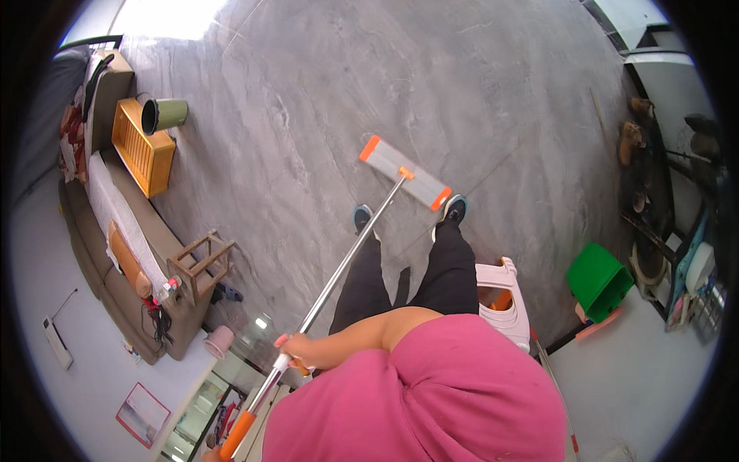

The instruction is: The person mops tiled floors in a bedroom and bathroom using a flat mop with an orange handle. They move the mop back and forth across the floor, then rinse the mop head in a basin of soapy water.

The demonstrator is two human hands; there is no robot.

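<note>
A flat mop slants across the view. Its long grey head (407, 172) has orange end caps and rests on the grey marbled floor, its near end beside my right shoe (455, 209). From an orange joint, the metal pole (344, 263) runs back to the lower left. My right hand (297, 350) reaches across my body and grips the pole near a white collar (282, 362). At the bottom edge, my left hand (212, 455) is wrapped around the orange handle grip (237, 436); only part of this hand shows.
Left, a brown sofa (92, 245) stands behind a wooden stool (202, 260), a yellow slatted crate (147, 156) and a green bin (168, 114). A pink bin (219, 341) is lower left. Right are a white plastic stool (511, 323), a green bucket (594, 277) and a shoe rack (646, 173).
</note>
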